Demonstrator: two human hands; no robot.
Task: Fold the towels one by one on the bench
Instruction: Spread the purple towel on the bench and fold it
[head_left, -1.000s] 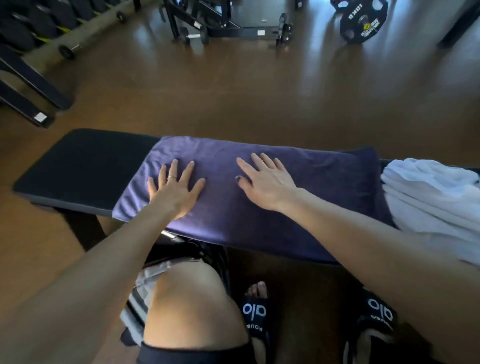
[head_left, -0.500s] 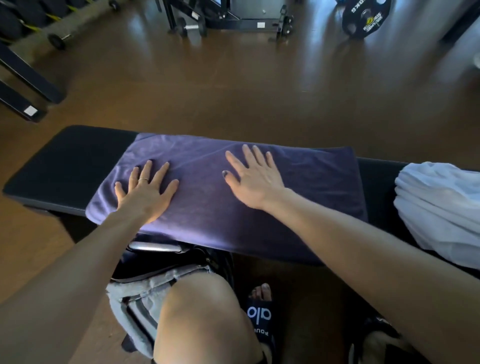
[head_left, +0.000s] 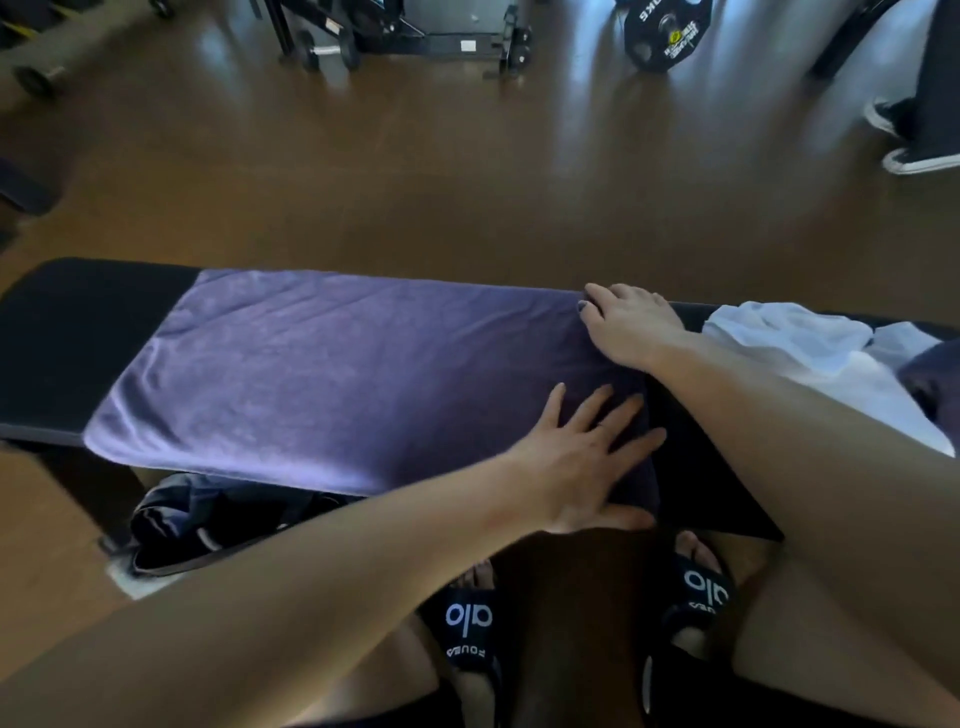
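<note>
Two hands meet at the right end of a purple towel (head_left: 332, 374) that we have spread lengthwise along a black bench (head_left: 78, 332). Our left hand (head_left: 587, 457) lies flat on the near right corner, fingers spread wide and straight, pressing the cloth down, thumb at the front edge. Our right hand (head_left: 628, 322) sits at the far right corner, fingers bent over the towel's end; whether it already pinches the cloth we cannot tell from this angle. We judge this towel to be laid out and smoothed, with the fold across its length about to begin. The next move, as we read it, calls for both hands to take the two right corners and carry them over to the left end, keeping the edges matched. The towel's left end hangs slightly over the bench's front edge, well apart from either hand. A heap of white towels (head_left: 810, 353) waits just beside the right hand, farther right on the bench.
</note>
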